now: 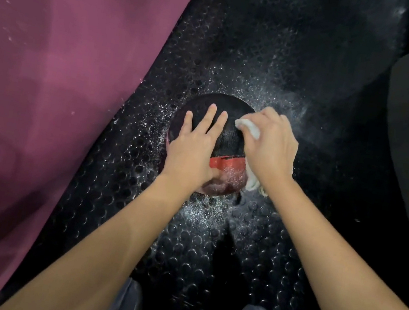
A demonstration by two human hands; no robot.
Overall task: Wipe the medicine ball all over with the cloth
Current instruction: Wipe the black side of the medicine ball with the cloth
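The ball (226, 142) is sitting on the studded floor (183, 245). The left hand (193, 150) is pressing it flat-fingered; the right hand (270, 149) is clutching the cloth (249, 127) against its side. Pushing sideways could be rolling it away, leaving the underside unwiped.

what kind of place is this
Probably a gym or workout room: a medicine ball sits on black studded rubber flooring dusted with white powder, maybe chalk, beside a maroon mat.

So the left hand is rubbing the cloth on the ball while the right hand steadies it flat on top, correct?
Not quite: the hands are swapped. The head view shows the right hand gripping the white cloth against the medicine ball, while the left hand steadies it flat on top.
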